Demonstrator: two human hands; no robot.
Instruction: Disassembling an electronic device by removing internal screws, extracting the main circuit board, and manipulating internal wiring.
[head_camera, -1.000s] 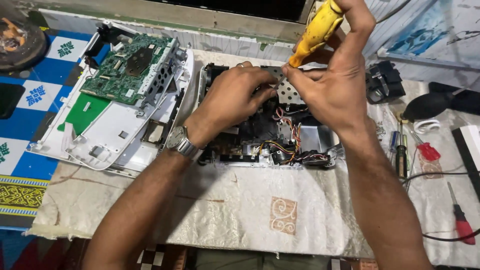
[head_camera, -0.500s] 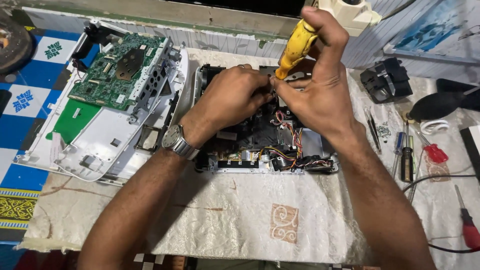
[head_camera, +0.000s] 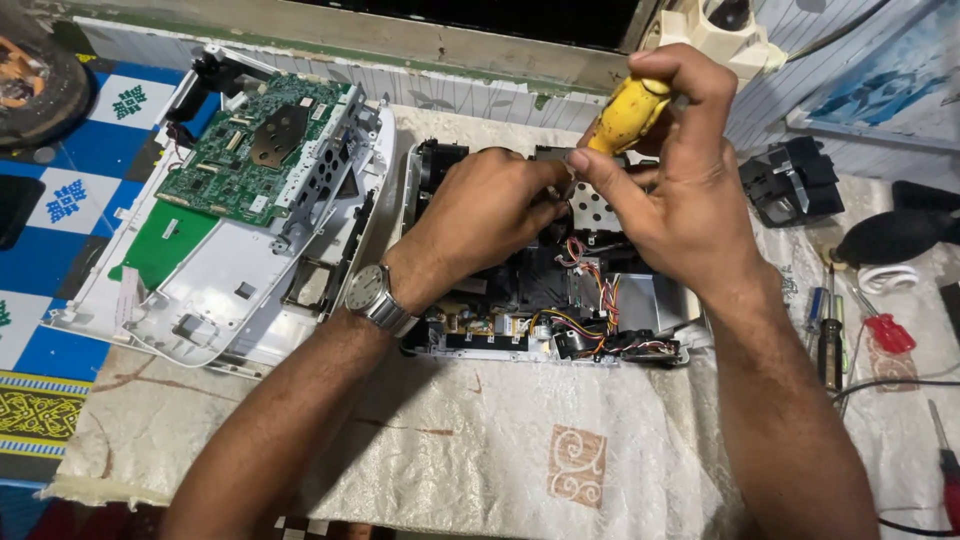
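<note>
Right hand (head_camera: 668, 190) fingers clamped on yellow screwdriver handle (head_camera: 628, 112), over opened projector chassis (head_camera: 545, 300). Left hand (head_camera: 490, 215) fingers curled together inside, perhaps steadying shaft; grip hidden.

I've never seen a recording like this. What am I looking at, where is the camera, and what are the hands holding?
The camera sits on the person's head and looks down at their own two bare hands. The right hand grips a yellow-handled screwdriver, pointed down into an opened electronic device with loose coloured wires. The left hand, with a wristwatch, rests on that device's inner parts. To the left lies the removed white cover carrying a green circuit board. Everything rests on a pale cloth; spare screwdrivers lie to the right.
</note>
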